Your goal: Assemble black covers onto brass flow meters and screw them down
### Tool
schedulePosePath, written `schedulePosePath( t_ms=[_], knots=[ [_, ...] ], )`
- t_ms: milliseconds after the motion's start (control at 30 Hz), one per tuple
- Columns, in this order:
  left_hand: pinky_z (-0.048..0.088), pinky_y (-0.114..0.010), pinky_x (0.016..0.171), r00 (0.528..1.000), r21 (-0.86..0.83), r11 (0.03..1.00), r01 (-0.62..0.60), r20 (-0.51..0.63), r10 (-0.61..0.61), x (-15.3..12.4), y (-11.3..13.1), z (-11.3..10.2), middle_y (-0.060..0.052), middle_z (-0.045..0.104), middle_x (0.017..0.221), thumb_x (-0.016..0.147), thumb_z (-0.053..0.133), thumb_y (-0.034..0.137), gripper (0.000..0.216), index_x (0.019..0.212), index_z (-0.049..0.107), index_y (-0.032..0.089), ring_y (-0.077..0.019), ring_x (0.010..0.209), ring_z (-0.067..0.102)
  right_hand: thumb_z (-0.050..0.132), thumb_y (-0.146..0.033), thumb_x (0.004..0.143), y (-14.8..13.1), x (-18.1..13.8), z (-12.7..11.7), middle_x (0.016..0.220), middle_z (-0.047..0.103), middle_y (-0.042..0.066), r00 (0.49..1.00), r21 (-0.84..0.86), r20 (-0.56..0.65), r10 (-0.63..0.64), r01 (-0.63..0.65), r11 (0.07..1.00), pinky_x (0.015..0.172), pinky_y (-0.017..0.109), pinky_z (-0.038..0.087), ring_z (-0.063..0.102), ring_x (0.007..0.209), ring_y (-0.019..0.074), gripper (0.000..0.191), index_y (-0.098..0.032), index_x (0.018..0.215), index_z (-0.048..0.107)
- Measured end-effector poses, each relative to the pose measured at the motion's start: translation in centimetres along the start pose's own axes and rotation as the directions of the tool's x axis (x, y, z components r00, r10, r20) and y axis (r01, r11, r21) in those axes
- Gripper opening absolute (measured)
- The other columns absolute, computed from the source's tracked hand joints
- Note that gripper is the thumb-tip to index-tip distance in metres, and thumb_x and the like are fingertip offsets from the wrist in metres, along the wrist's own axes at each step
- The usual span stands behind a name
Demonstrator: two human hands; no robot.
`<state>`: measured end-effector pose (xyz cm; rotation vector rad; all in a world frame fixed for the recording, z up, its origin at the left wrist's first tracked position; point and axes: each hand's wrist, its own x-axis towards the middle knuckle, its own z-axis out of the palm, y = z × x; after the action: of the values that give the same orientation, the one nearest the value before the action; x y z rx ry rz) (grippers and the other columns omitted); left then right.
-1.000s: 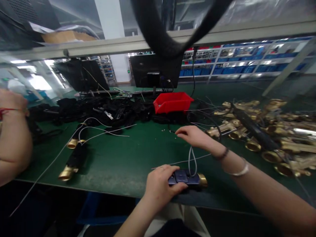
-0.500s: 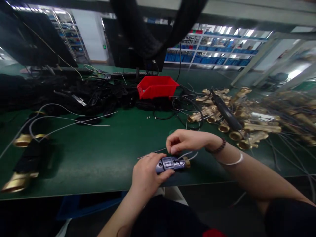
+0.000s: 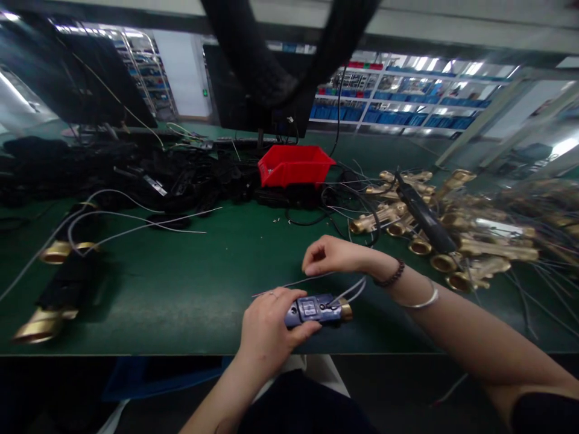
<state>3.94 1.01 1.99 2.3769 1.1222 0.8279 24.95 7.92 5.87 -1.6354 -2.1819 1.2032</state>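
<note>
My left hand (image 3: 266, 328) grips a small blue module with a brass end (image 3: 316, 310) at the near edge of the green table (image 3: 190, 289). Thin grey wires (image 3: 348, 292) run out of the module's brass end. My right hand (image 3: 330, 256) hovers just above and behind the module, its fingertips pinched on something too small to make out, close to a grey wire lying on the table. A dark bead bracelet and a thin bangle sit on my right wrist.
A heap of brass fittings (image 3: 456, 241) with wires and a black tool (image 3: 425, 214) lies at the right. A red bin (image 3: 294, 164) stands mid-table in front of dark monitors. Black parts (image 3: 149, 178) pile up at the back left. Black-and-brass assemblies (image 3: 58, 277) lie at the left.
My right hand came back from the table's middle to just above the module and pinched shut. The view swung right, and another person's arm at the left edge left the picture.
</note>
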Motion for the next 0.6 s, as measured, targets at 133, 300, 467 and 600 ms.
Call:
schedulePosePath(
  t_ms=[133,300,467,600],
  knots=[
    [0.055,-0.037,0.074,1.000,-0.006,1.000,0.010,-0.009,-0.010,-0.1,-0.1,0.2,-0.003,0.071,0.092,0.064,0.079,0.031,0.037,0.097,0.066,0.021,-0.0234,0.082,0.066,0.053,-0.017,0.089,0.7,5.7,-1.0,0.106,0.068,0.008,0.905,-0.288,-0.424,0.042,-0.179,0.941,0.086,0.026,0.046,0.063,0.098,0.0196,0.023,-0.015,0.106,0.068],
    [0.055,-0.036,0.075,0.999,-0.021,1.000,0.003,-0.033,-0.003,-0.3,-0.3,0.5,-0.003,0.071,0.090,0.063,0.079,0.034,0.039,0.097,0.066,0.021,-0.0228,0.081,0.066,0.055,-0.017,0.090,1.0,9.5,-1.1,0.104,0.066,0.013,0.889,-0.411,-0.455,0.042,-0.251,0.876,0.092,0.035,0.046,0.061,0.101,0.0215,0.016,-0.011,0.098,0.067],
    [0.054,-0.036,0.078,0.999,-0.026,0.999,0.033,0.009,-0.032,-0.2,-0.1,0.3,-0.004,0.070,0.094,0.067,0.076,0.036,0.037,0.100,0.065,0.021,-0.0225,0.086,0.066,0.060,-0.022,0.089,-0.2,9.1,-0.9,0.099,0.065,0.010,0.924,-0.491,-0.379,0.055,-0.251,0.835,0.087,0.039,0.049,0.061,0.095,0.0200,0.014,-0.009,0.091,0.064],
    [0.052,-0.035,0.080,0.998,-0.032,0.998,0.062,0.034,-0.061,-0.1,0.1,0.0,-0.004,0.070,0.097,0.069,0.075,0.035,0.035,0.100,0.065,0.022,-0.0220,0.087,0.065,0.063,0.000,0.075,-1.6,7.9,-1.4,0.092,0.066,0.017,0.942,-0.449,-0.335,0.035,-0.192,0.873,0.082,0.036,0.049,0.063,0.094,0.0264,0.008,-0.008,0.079,0.065]
  ],
)
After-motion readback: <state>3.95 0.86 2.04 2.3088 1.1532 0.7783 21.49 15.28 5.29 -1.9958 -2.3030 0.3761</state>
